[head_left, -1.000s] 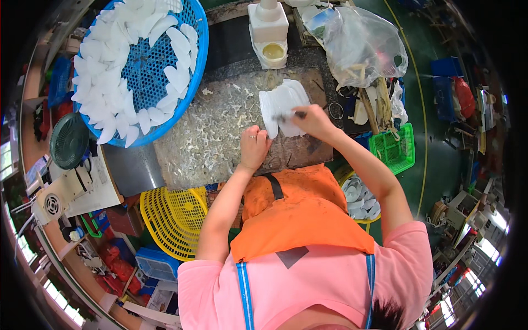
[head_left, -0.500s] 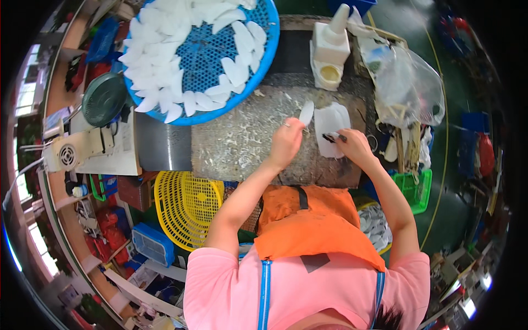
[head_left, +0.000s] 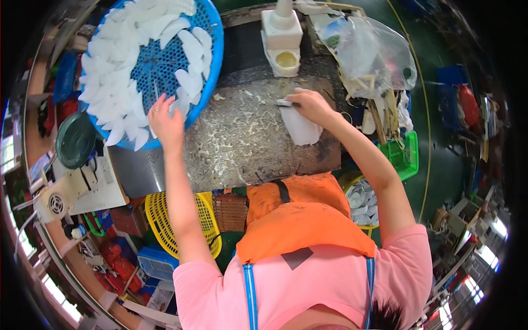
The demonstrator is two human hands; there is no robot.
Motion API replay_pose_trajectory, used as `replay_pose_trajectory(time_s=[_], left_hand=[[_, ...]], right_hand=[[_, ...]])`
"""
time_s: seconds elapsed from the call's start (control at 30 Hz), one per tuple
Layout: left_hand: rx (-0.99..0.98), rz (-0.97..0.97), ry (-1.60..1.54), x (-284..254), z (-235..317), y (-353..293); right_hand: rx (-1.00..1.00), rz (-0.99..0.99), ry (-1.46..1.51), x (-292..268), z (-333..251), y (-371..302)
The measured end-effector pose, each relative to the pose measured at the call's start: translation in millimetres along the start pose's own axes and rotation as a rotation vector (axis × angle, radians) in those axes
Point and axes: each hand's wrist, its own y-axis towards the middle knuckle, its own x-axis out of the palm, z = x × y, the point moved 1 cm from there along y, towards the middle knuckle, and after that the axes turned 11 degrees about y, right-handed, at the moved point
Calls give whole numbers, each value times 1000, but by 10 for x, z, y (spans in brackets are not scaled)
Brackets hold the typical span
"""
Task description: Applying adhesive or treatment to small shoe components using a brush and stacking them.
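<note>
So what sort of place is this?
It looks like a small manual workshop or factory floor, though I can't tell its trade. The signs are a residue-crusted workboard, a round blue mesh basket of white, curved, flat pieces, and a green floor marked with a yellow line.

A workshop surrounds me: a work board (head_left: 225,148) lies crusted with pale residue; a wide blue basket (head_left: 157,69) holds many similar white pieces (head_left: 113,63); the person (head_left: 206,297) at the board wears a stained orange apron (head_left: 313,231); cluttered shelves (head_left: 40,85) line the left side; a yellow line (head_left: 428,137) marks the green floor (head_left: 443,159).
</note>
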Motion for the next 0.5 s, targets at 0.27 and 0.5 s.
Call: replay_pose_trajectory(time_s=[0.27, 0.5], left_hand=[[218, -570, -527, 816, 1857, -499], [145, -624, -431, 926, 2065, -667]], right_hand=[[-223, -360, -104, 137, -109, -800], [-47, 404, -53, -303, 91, 431]])
